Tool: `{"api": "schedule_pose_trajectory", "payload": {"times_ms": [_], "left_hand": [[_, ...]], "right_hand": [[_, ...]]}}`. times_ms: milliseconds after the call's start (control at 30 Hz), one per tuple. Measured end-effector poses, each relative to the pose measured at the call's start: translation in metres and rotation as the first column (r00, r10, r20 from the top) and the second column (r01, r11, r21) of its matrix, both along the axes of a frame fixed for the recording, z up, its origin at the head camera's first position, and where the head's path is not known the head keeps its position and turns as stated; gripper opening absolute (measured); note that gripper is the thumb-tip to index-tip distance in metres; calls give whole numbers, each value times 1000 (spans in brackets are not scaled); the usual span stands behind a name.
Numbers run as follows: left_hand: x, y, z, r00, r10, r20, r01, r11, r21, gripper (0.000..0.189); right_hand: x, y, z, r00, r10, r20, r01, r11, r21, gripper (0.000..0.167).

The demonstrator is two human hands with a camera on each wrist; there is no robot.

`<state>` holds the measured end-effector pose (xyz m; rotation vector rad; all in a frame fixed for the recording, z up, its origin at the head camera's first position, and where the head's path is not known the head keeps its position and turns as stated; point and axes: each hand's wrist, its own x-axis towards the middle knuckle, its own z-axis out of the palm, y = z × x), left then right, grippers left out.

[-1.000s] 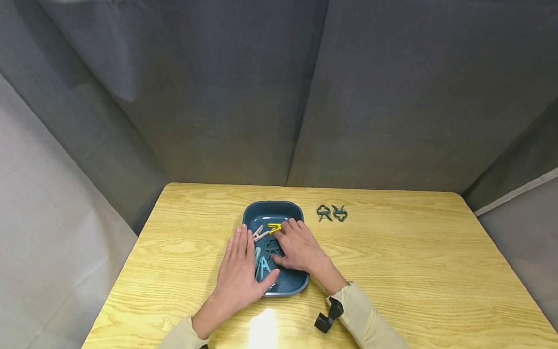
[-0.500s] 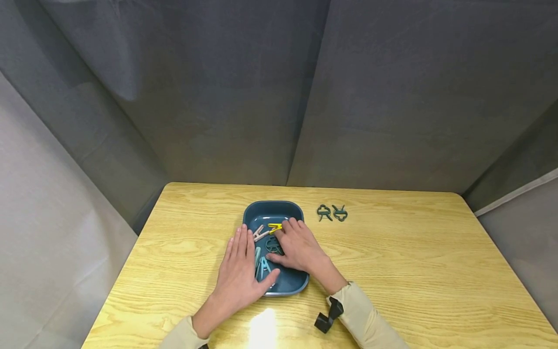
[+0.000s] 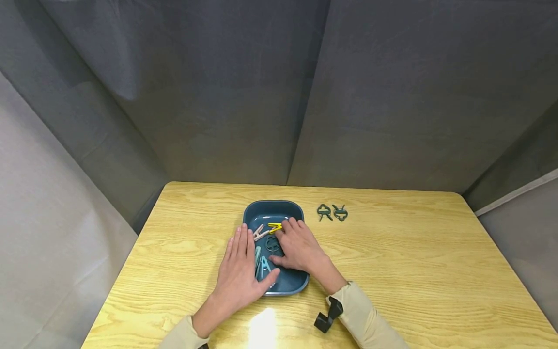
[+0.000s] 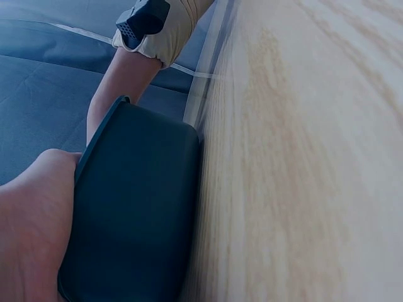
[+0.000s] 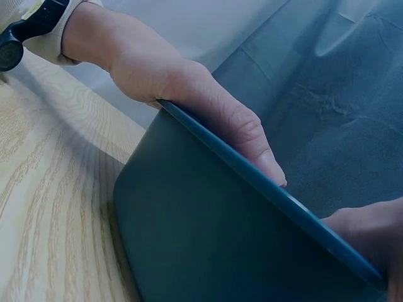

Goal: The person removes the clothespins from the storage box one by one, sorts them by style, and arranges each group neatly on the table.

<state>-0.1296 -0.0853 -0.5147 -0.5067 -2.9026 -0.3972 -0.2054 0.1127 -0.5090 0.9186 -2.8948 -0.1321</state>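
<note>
My left hand (image 3: 237,271) lies with straight fingers along the left rim of a dark blue plastic basin (image 3: 272,206), its thumb across the near corner. My right hand (image 3: 298,247) reaches over the right rim into it. The right thumb and forefinger lie around a dark green plant clip (image 3: 272,244); whether they grip it is hidden. In the right wrist view, the right thumb (image 5: 252,135) slants down inside the rim. A yellow clothespin (image 3: 275,227) touches the right fingers or lies just beside them. A pale pink clothespin (image 3: 260,233) and a light blue clothespin (image 3: 264,265) lie nearby.
Two more dark green plant clips (image 3: 324,212) lie side by side on the wooden table (image 3: 414,257), right of the basin's far end. A pale green clothespin (image 3: 257,254) lies partly behind the left hand. Grey curtains (image 3: 370,97) stand behind the table.
The green plant clip inside the basin has shifted slightly away from me and turned a little. The right thumb has moved slightly beside it. The left hand has stayed in place.
</note>
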Motion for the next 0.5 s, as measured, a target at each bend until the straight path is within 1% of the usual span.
{"api": "schedule_pose_trajectory", "payload": {"times_ms": [133, 300, 500], "left_hand": [[0, 0, 0, 1000, 0, 4, 0, 1000, -5, 115], [0, 0, 0, 1000, 2, 5, -2, 1000, -3, 115], [1, 0, -1, 1000, 8, 0, -8, 1000, 3, 116]], "right_hand": [[0, 0, 1, 1000, -6, 14, 6, 1000, -16, 75], [0, 1, 3, 999, 2, 43, 1, 998, -68, 75], [0, 3, 4, 997, 38, 65, -26, 984, -179, 72]]}}
